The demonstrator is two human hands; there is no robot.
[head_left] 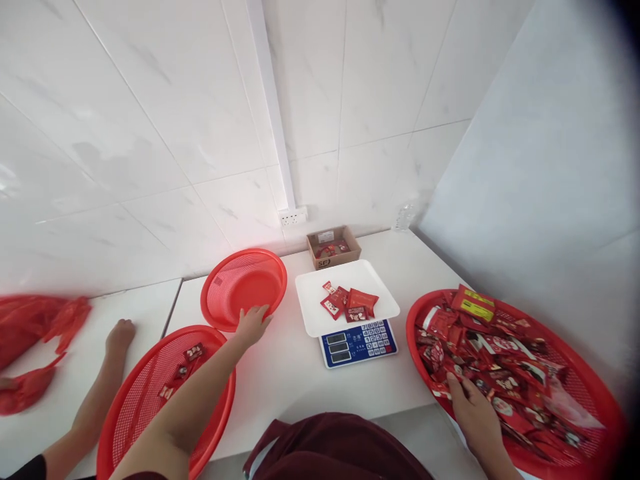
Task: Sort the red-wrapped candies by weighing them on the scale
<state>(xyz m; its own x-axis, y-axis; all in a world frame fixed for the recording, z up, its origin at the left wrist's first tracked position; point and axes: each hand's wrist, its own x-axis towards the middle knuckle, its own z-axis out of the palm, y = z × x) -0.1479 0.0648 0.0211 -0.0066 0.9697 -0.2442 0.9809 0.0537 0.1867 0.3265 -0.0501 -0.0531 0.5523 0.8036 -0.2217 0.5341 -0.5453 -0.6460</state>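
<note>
packets (505,381) seemingly being picked by right hand (476,415), grip unclear; smaller basket (220,281) reached by left hand (251,327), fingers spread; pinch probably needed next.

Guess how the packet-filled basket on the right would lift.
The basket may feel heavy, since many red packets lie in it. Being perforated, it might flex slightly. Loose packets near its edge could slip out if it tilts.
</note>
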